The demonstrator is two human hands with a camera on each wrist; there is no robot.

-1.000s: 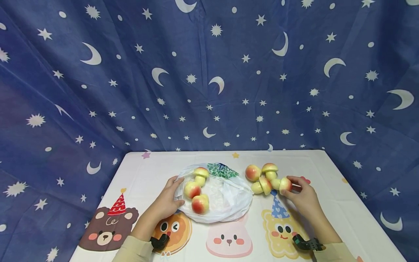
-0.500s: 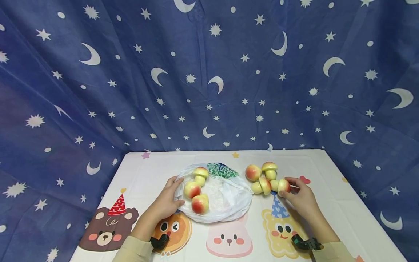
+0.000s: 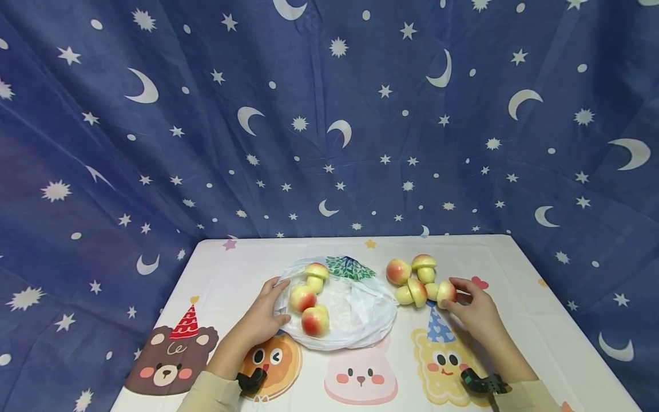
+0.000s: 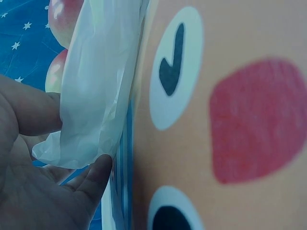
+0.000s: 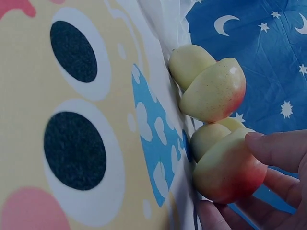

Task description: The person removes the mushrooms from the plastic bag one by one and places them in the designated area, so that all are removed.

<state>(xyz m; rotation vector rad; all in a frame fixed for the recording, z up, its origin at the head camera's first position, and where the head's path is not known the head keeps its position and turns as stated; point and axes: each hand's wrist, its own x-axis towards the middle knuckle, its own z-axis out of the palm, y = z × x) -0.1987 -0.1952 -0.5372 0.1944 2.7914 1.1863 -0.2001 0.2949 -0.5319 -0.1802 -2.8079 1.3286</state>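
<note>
My left hand (image 3: 264, 312) holds the left rim of a white plastic bag (image 3: 360, 332), its thumb and fingers on the bag's edge in the left wrist view. Three mushrooms, yellow with red-blushed caps, lie on the bag's left part, such as the front mushroom (image 3: 315, 321). On the right, my right hand (image 3: 476, 312) grips the cap of a toy-like mushroom (image 5: 230, 167); its stem points left. Close by that one lie a mushroom on its side (image 3: 417, 292), a stem-down mushroom (image 3: 424, 263) and a round red-yellow cap (image 3: 398, 272).
A white tablecloth (image 3: 535, 320) with cartoon prints covers the table. Green leafy print (image 3: 350, 268) marks the bag's back edge. Behind the table hangs a blue curtain (image 3: 329, 143) with moons and stars. Black wrist devices (image 3: 252, 380) sit at both wrists.
Between the first and second frames, my right hand shifts slightly left together with the mushroom it grips. Since then it stays almost still. My left hand and the bag stay in place.
</note>
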